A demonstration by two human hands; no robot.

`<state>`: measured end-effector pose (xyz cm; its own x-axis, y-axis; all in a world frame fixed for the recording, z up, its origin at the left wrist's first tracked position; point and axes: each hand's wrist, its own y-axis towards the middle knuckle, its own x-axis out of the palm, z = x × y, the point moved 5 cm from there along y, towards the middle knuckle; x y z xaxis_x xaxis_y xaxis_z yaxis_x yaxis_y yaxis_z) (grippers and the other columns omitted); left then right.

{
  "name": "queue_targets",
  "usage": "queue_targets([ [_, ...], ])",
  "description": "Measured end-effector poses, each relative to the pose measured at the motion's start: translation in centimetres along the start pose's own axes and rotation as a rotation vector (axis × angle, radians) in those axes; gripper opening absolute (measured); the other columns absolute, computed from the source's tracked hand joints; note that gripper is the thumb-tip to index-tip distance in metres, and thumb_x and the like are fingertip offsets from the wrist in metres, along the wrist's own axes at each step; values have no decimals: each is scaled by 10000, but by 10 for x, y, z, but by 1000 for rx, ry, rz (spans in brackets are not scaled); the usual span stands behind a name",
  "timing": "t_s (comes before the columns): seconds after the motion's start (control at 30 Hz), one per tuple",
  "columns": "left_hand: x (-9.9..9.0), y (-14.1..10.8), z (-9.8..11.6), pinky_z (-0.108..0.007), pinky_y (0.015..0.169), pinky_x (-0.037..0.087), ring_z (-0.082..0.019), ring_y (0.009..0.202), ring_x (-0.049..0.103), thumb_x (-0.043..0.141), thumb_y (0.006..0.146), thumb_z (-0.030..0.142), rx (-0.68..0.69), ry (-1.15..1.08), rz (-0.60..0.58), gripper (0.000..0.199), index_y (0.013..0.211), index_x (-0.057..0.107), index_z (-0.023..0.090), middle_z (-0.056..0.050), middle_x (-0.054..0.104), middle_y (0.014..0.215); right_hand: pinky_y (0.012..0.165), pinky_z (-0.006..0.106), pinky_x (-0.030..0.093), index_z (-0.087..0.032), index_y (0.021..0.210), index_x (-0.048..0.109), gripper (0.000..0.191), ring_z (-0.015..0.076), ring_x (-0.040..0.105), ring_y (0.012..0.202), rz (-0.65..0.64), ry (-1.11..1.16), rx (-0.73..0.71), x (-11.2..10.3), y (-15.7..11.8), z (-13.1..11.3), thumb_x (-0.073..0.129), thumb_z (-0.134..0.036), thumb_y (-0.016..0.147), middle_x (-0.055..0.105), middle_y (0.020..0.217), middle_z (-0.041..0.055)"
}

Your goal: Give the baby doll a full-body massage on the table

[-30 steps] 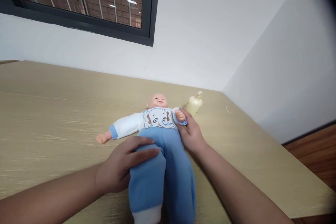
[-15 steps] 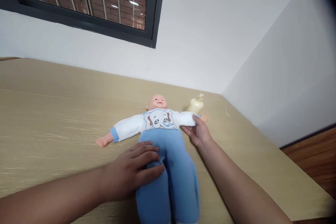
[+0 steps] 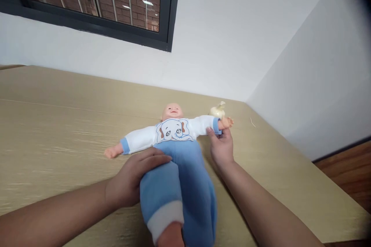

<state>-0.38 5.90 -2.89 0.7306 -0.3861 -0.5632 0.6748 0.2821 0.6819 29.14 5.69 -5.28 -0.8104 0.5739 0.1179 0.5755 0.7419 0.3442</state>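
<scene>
A baby doll (image 3: 174, 129) lies face up, its head toward the wall. It wears a white top with an elephant bib and blue trousers. My left hand (image 3: 130, 177) grips the doll's leg on the left of the view, over the trousers (image 3: 160, 183); that leg is raised and bent, its white cuff and bare ankle toward me. With my right hand (image 3: 222, 146) I hold the doll's sleeved arm (image 3: 207, 124) near the blue cuff, fingers partly hidden beneath it. Behind that arm is a cream bottle (image 3: 218, 110), partly covered by it.
The doll rests on a light wood-grain table (image 3: 58, 123). White walls (image 3: 220, 38) meet at the back right corner, and a dark-framed barred window (image 3: 116, 0) is at upper left. A thin pale strip (image 3: 252, 122) lies on the table's right side. Brown wood panelling (image 3: 344, 170) stands beyond the right edge.
My left hand has lifted and bent the doll's leg, bringing its cuff and ankle into view. My right hand has raised the doll's arm slightly, covering more of the bottle.
</scene>
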Motion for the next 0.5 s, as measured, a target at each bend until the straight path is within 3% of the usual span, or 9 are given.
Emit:
queue_targets([
  [0.07, -4, 4, -2, -356, 885, 577, -231, 1067, 650, 683, 869, 200, -49, -53, 13, 545, 1391, 541, 267, -88, 653, 1187, 1170, 415, 411, -284, 1354, 592, 516, 229, 581, 1300, -41, -143, -186, 7, -9, -13, 719, -272, 853, 646, 1353, 57],
  [0.2, -6, 11, -13, -370, 879, 597, -225, 1023, 685, 613, 949, 235, -217, -215, 47, 352, 1297, 654, 272, -69, 686, 1135, 1232, 497, 315, -321, 1444, 527, 594, 266, 421, 1452, -331, -446, -468, 29, -26, -24, 593, -152, 878, 483, 1535, 53],
  [0.33, -2, 13, -22, -403, 904, 590, -236, 1036, 698, 609, 958, 220, -321, -289, 46, 283, 1214, 725, 257, -72, 708, 1152, 1219, 543, 327, -347, 1506, 444, 697, 282, 346, 1497, -542, -597, -604, 40, -34, -28, 488, -75, 866, 357, 1616, 42],
  [0.5, -1, 16, -21, -376, 862, 585, -228, 1003, 704, 647, 935, 206, -249, -264, 57, 226, 1131, 758, 228, -92, 723, 1121, 1235, 591, 263, -309, 1470, 502, 646, 316, 290, 1518, -655, -745, -666, 46, -36, -35, 548, -129, 851, 354, 1615, 64],
])
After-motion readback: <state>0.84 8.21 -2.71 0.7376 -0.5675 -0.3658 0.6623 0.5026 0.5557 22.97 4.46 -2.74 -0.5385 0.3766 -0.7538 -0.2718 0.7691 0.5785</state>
